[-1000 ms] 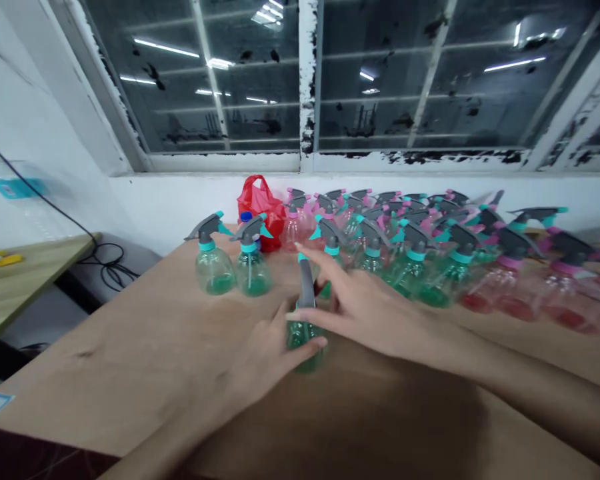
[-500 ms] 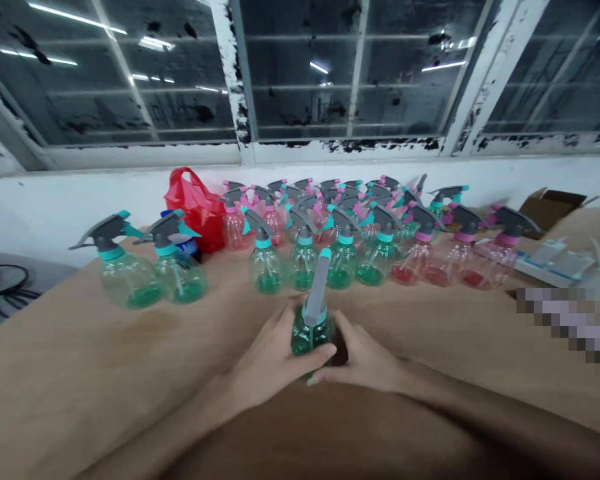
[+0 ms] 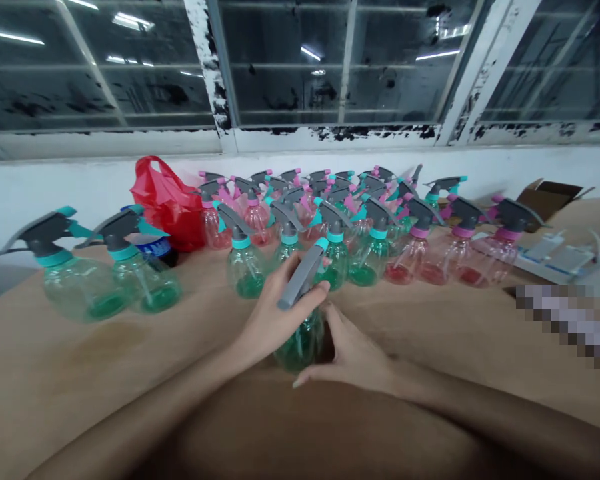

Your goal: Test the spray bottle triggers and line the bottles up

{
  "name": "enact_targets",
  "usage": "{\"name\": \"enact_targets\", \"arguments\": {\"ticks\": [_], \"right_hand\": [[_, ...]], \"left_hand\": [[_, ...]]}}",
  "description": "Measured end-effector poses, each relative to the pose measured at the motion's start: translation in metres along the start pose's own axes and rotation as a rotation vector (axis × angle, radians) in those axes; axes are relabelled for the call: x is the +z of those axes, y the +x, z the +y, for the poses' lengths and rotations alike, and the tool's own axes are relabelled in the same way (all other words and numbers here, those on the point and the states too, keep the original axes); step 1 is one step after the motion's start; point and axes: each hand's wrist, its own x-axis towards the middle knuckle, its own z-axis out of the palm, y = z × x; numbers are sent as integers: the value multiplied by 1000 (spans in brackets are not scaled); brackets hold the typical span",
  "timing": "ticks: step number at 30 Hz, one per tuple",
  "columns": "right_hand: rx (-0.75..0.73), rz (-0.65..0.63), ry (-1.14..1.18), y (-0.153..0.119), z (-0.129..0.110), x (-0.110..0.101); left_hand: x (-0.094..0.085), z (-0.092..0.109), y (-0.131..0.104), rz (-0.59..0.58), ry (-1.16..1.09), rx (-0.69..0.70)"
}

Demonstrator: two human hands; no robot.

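A green spray bottle (image 3: 300, 343) with a grey and teal spray head stands on the wooden table close to me. My left hand (image 3: 280, 313) is wrapped round its neck, just below the spray head, with the thumb in front. My right hand (image 3: 355, 353) is beside the bottle's body on the right, thumb and fingers apart in a curve; whether the fingertips touch the bottle is hard to tell. Behind stands a row of bottles, among them a green one (image 3: 247, 270) and a pink one (image 3: 487, 260).
Two green bottles (image 3: 83, 290) stand at the left, before a red plastic bag (image 3: 170, 207) and a dark bottle with a blue label. Several more bottles crowd near the wall. An open carton (image 3: 553, 200) and a white power strip (image 3: 565, 260) lie at the right.
My left hand has moved up from the bottle's body to its neck. The spray head has turned and tilts differently. The camera view has shifted, so the left bottles appear nearer.
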Motion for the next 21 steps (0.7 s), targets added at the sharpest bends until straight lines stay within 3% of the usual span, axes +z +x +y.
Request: {"name": "enact_targets", "arguments": {"ticks": [4, 8, 21], "right_hand": [[-127, -99, -120, -3, 21, -15], [-138, -168, -232, -7, 39, -26], [-147, -184, -319, -9, 44, -27]], "left_hand": [[-1, -3, 2, -42, 3, -52], [-4, 0, 0, -48, -37, -73], [-2, 0, -2, -25, 13, -70]]}}
